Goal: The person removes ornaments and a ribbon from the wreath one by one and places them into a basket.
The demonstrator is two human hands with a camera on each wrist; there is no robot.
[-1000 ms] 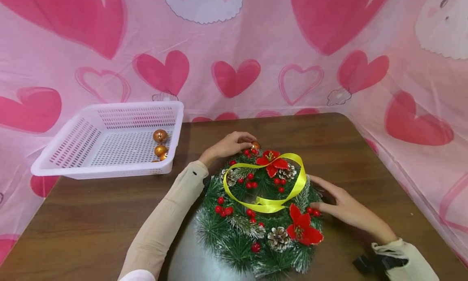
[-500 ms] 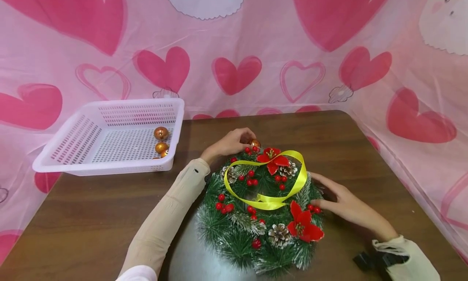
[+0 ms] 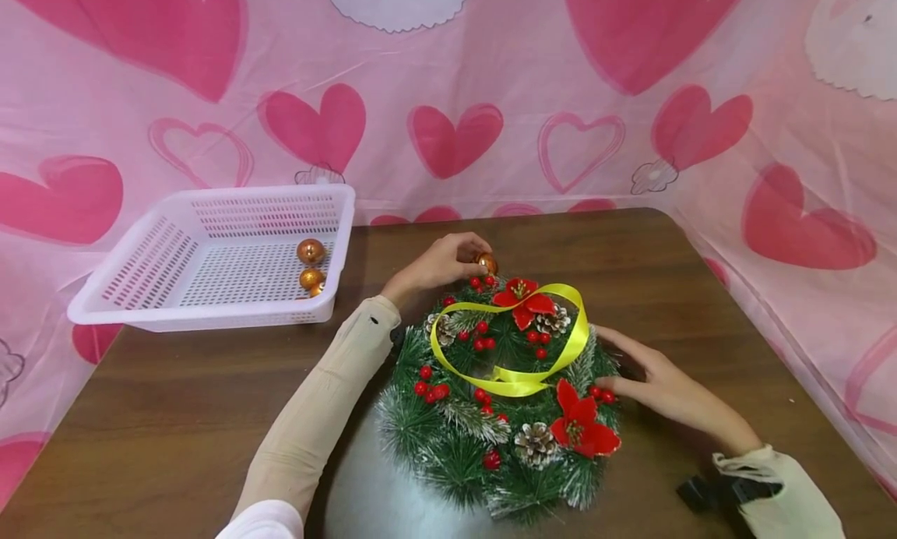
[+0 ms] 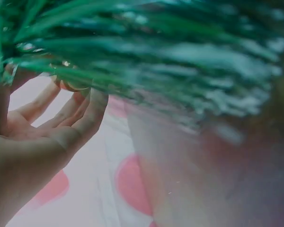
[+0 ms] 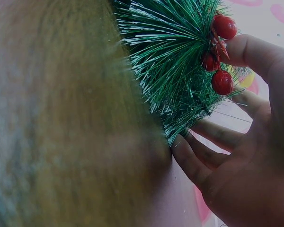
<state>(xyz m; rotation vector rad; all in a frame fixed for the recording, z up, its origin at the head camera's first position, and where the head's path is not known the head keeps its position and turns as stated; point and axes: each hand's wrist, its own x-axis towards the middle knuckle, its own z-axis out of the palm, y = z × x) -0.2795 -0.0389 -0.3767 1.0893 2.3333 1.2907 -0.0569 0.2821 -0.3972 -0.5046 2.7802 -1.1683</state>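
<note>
From the head view the left hand point(image 3: 437, 262) pinches a gold ball point(image 3: 487, 263) right at the far rim of the wreath point(image 3: 490, 399), so the ball sits just past the fingertips, away from the person; the right hand point(image 3: 662, 387) rests on the wreath's right edge by the red berries point(image 3: 599, 394), fingers fairly straight, steadying it. Left wrist view: blurry needles, fingers curled round something gold. Right wrist view: fingers tucked under the branches, thumb on the berries.
</note>
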